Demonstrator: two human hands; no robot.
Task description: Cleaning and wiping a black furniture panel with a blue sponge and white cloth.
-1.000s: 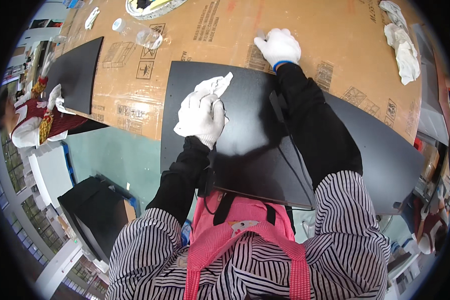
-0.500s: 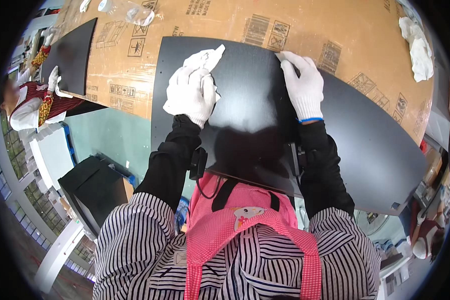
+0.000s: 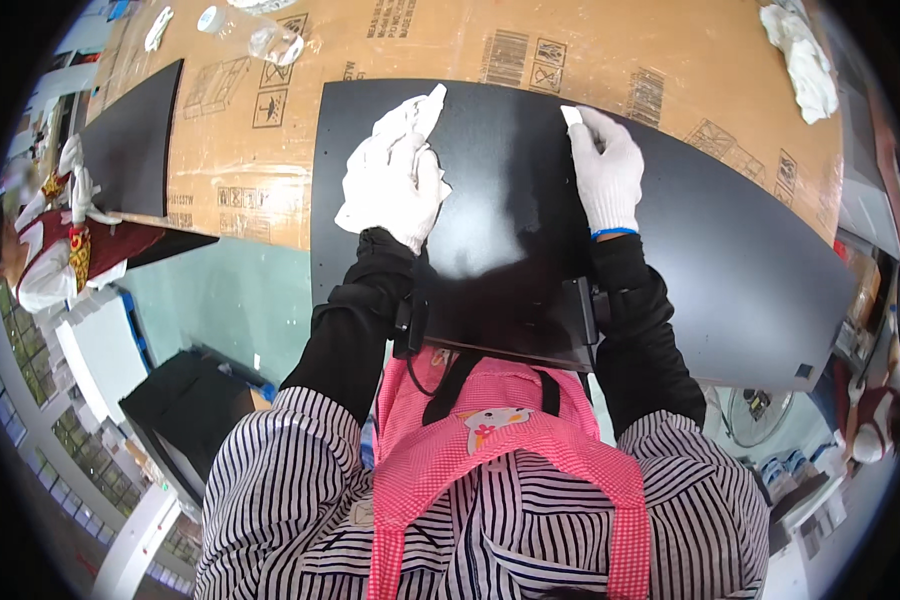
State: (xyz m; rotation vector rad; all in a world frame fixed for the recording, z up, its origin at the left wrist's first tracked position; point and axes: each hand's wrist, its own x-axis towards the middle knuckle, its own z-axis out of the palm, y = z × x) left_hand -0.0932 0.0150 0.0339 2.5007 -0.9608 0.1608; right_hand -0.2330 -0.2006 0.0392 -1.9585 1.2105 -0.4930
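Note:
A large dark panel [image 3: 490, 210] with a shiny face and a curved far edge lies flat before me. My left hand [image 3: 417, 195], in a white knit glove, presses a crumpled white cloth [image 3: 378, 165] against the panel's left part. Near the far edge, my right hand [image 3: 608, 170], gloved too with a blue cuff band, is closed with a small white flat piece [image 3: 571, 115] pinched at its fingertips. What the piece is I cannot make out.
Under the panel is a cardboard-covered table [image 3: 450, 50]. A clear bottle [image 3: 270, 40] lies at the far left, a white rag [image 3: 802, 65] at the far right. At left, a gloved co-worker [image 3: 80, 235] stands by another dark panel [image 3: 135, 150]. A fan [image 3: 758, 412] stands below right.
My left hand and cloth have shifted slightly right. The piece in my right hand now shows a white face. The co-worker's hands have come together at the near end of their panel.

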